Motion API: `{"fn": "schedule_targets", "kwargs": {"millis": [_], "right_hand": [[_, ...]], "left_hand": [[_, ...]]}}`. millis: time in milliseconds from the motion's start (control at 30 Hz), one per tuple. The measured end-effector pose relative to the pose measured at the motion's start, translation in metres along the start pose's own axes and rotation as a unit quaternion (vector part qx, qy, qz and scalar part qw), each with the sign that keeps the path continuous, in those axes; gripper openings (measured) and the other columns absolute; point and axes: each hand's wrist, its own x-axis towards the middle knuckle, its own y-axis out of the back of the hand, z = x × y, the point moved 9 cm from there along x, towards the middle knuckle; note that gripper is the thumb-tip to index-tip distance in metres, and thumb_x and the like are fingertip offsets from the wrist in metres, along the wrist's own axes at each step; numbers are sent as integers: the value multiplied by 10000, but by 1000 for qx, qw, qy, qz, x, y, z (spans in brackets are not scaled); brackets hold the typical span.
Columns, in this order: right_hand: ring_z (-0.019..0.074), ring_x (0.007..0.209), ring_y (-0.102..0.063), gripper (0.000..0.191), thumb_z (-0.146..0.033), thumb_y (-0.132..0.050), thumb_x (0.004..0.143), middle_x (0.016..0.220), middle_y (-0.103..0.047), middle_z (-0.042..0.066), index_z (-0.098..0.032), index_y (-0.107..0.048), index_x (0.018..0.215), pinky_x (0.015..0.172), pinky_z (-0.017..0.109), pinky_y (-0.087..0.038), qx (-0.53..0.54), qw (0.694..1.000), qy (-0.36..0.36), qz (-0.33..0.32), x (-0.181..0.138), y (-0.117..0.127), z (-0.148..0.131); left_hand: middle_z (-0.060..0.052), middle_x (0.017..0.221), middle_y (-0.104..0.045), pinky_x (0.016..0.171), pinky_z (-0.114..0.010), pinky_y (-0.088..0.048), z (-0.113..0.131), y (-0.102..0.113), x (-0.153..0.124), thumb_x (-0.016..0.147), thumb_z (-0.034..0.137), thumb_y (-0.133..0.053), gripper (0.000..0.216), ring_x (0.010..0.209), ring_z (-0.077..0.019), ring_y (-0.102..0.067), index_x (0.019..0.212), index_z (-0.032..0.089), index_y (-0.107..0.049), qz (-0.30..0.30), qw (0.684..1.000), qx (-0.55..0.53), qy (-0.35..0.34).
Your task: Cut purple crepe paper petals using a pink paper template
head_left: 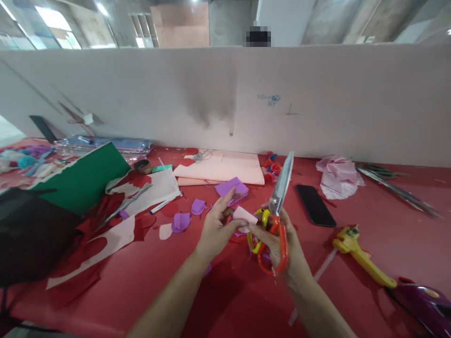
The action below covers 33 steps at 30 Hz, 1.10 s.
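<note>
My left hand pinches a small pale pink piece of sheet material, with purple showing at its edges. The fingertips of my right hand meet the piece's right end. Orange-handled scissors rest in my right hand, their blades together and pointing up and away. Behind them shows a yellow looped thing, partly hidden, whose kind I cannot make out. A purple sheet lies just beyond my left fingers. Purple cut-outs and a pale rounded cut-out lie to the left.
Right of my hands lie a black phone, a yellow glue gun and crumpled pink plastic. Folded pink sheets lie at the back before a white partition. Red scraps, a marker and a green board occupy the left.
</note>
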Motion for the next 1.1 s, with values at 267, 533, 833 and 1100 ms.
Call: {"fn": "schedule_targets", "kwargs": {"millis": [267, 533, 833, 1100], "right_hand": [[112, 670, -601, 422, -236, -813, 647, 798, -607, -49, -283, -557, 979, 579, 226, -514, -13, 999, 23, 28, -2, 13, -3], [112, 600, -569, 430, -238, -803, 646, 702, -585, -63, -262, -546, 990, 614, 258, -500, -64, 997, 43, 21, 2, 19, -12], [261, 969, -533, 478, -402, -658, 787, 1058, -527, 70, -251, -435, 1182, 860, 430, -437, -410, 891, 192, -24, -3, 18, -28], [276, 913, -578, 349, -371, -653, 788, 968, -616, 67, -249, -525, 1089, 847, 424, -453, -450, 848, 270, -70, -5, 6, -32]], "left_hand": [[-60, 1100, -618, 731, -231, -484, -10, -5, 0, 667, 220, -780, 299, 848, -145, -582, 960, 201, -719, -9, 998, 35, 41], [-19, 733, -685, 711, -271, -499, -13, 2, -5, 711, 211, -737, 23, 729, -162, -614, 711, 208, -759, 30, 998, 34, 43], [-13, 699, -702, 744, -309, -517, -6, 29, -2, 675, 199, -719, 41, 728, -175, -639, 667, 231, -744, 134, 989, -64, -1], [31, 578, -610, 662, -247, -479, -15, 36, 3, 599, 232, -761, 105, 558, -101, -542, 632, 197, -667, 160, 970, -176, 41]]}}
